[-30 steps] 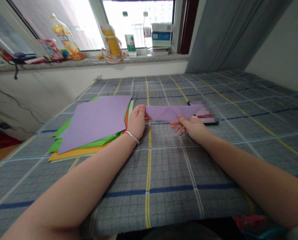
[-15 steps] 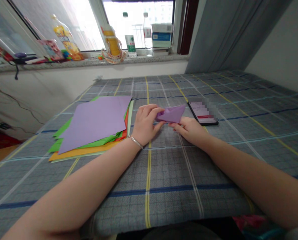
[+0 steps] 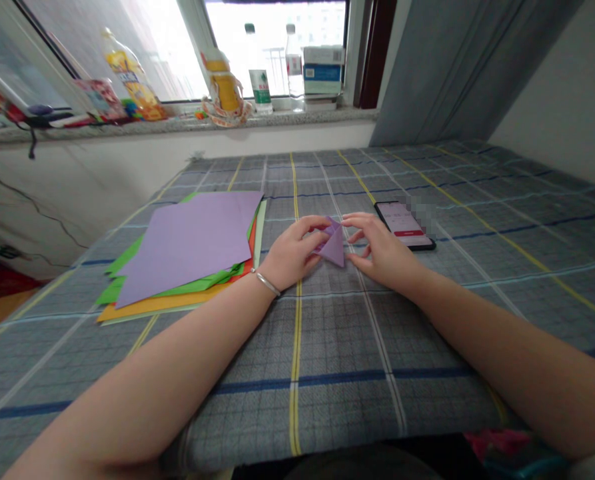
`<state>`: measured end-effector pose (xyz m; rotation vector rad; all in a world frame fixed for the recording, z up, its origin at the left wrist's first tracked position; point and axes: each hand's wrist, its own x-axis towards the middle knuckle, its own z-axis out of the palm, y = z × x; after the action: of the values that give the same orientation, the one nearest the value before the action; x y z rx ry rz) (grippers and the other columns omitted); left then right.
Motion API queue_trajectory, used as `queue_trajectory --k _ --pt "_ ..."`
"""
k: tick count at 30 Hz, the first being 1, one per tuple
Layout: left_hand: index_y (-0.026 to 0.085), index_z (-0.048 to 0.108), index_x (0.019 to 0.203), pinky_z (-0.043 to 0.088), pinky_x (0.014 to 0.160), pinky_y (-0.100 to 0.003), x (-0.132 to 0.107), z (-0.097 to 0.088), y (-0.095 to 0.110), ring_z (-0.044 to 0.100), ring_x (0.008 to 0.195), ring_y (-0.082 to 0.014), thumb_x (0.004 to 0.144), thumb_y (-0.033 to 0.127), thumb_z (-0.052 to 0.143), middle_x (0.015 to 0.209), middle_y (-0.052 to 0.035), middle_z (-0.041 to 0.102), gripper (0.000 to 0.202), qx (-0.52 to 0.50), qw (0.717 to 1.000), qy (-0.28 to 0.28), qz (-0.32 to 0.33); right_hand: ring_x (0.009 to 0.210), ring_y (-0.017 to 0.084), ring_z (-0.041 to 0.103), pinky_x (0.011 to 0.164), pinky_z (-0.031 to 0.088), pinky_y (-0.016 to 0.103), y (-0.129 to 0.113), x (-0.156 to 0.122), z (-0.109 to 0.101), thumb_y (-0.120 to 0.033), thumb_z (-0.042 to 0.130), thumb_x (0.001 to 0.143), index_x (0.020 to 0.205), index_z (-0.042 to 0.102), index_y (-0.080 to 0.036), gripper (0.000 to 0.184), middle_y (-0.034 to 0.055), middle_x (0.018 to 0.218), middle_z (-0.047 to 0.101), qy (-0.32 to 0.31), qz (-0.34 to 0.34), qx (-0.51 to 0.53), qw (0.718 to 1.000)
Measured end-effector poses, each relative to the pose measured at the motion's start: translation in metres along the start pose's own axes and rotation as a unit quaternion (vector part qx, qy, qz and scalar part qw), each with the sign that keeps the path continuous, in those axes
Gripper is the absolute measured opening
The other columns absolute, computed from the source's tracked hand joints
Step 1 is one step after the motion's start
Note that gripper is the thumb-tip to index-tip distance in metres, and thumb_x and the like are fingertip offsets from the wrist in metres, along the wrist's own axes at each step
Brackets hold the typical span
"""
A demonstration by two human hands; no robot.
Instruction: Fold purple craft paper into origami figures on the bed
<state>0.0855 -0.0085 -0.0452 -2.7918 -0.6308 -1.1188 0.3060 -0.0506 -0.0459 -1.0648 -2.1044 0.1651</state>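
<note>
A small folded piece of purple paper (image 3: pixel 334 247) stands over the checked cloth, one pointed corner turned down toward me. My left hand (image 3: pixel 298 248) is closed on its left side, fingers and thumb pinching it, so that part of the fold is hidden. My right hand (image 3: pixel 377 248) is at the paper's right side with thumb and fingers apart. Its forefinger comes close to the upper corner; whether it touches I cannot tell. A silver bangle (image 3: pixel 268 285) circles my left wrist.
Left of my hands lies a stack of coloured sheets, a purple sheet (image 3: pixel 192 240) uppermost. A phone (image 3: pixel 404 227) rests just beyond my right hand. Bottles, such as an orange drink bottle (image 3: pixel 132 77), and boxes (image 3: pixel 322 72) line the windowsill (image 3: pixel 177 131).
The folded paper has turned, its point swinging from the right to down toward me. My right hand has moved up from below it and its fingers have spread.
</note>
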Motion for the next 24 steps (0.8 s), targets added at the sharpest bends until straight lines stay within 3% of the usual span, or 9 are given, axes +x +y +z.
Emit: queue_trajectory --k 3,6,9,13,17,20,24 --pt "0.021 0.061 0.105 0.048 0.093 -0.035 0.0 -0.001 0.0 0.055 0.11 -0.0204 0.091 0.021 0.048 0.119 -0.0087 0.056 0.019 0.036 0.998 -0.05 0.026 0.116 0.025 0.054 0.089 0.052 0.043 0.001 0.001 -0.005 -0.011 0.059 0.077 0.13 0.046 -0.027 0.057 0.0103 0.142 0.042 0.007 -0.018 -0.047 0.999" --pt "0.02 0.059 0.109 0.048 0.09 -0.035 0.001 -0.001 0.001 0.056 0.107 -0.02 0.092 0.022 0.047 0.118 -0.0089 0.058 0.021 0.043 0.995 -0.081 0.035 0.125 0.028 0.047 0.098 0.046 0.048 0.003 0.002 -0.008 -0.012 0.059 0.078 0.101 0.064 -0.025 0.026 0.0077 0.14 0.046 -0.029 -0.039 -0.116 0.992" --pt "0.017 0.06 0.099 0.047 0.092 -0.036 0.002 0.0 -0.001 0.055 0.106 -0.0208 0.089 0.023 0.052 0.116 -0.0099 0.058 0.014 0.04 0.995 -0.083 0.028 0.128 0.028 0.043 0.104 0.041 0.048 0.004 0.003 -0.01 -0.015 0.06 0.079 0.078 0.067 -0.023 0.011 0.005 0.133 0.054 -0.06 -0.083 -0.159 0.982" --pt "0.022 0.064 0.09 0.037 0.103 -0.042 0.001 -0.001 -0.005 0.049 0.115 -0.0246 0.088 0.025 0.055 0.106 -0.0043 0.065 0.01 0.071 0.99 -0.115 0.033 0.125 0.026 0.045 0.103 0.042 0.044 0.007 0.004 -0.011 -0.015 0.06 0.08 0.081 0.069 -0.025 0.014 0.0025 0.115 0.065 -0.097 -0.129 -0.153 0.975" --pt "0.024 0.066 0.098 0.035 0.104 -0.043 0.001 0.001 -0.005 0.046 0.12 -0.0258 0.089 0.024 0.055 0.105 -0.0013 0.068 0.015 0.07 0.987 -0.138 0.034 0.12 0.025 0.049 0.1 0.044 0.041 0.011 0.007 -0.011 -0.013 0.059 0.081 0.087 0.071 -0.023 0.017 0.0024 0.103 0.07 -0.109 -0.146 -0.137 0.974" --pt "0.025 0.067 0.103 0.034 0.104 -0.044 0.002 0.004 -0.005 0.046 0.119 -0.0253 0.088 0.023 0.057 0.106 -0.0006 0.069 0.019 0.064 0.988 -0.137 0.041 0.117 0.025 0.051 0.098 0.045 0.041 0.016 0.011 -0.009 -0.011 0.058 0.081 0.088 0.072 -0.022 0.019 0.0031 0.098 0.072 -0.103 -0.164 -0.154 0.969" --pt "0.026 0.069 0.096 0.029 0.109 -0.049 0.005 0.011 -0.007 0.046 0.114 -0.0239 0.084 0.019 0.06 0.099 0.0006 0.068 0.016 0.076 0.989 -0.122 0.046 0.112 0.025 0.052 0.098 0.043 0.042 0.02 0.017 -0.007 -0.012 0.059 0.08 0.086 0.073 -0.024 0.019 0.0022 0.093 0.071 -0.114 -0.201 -0.18 0.956"
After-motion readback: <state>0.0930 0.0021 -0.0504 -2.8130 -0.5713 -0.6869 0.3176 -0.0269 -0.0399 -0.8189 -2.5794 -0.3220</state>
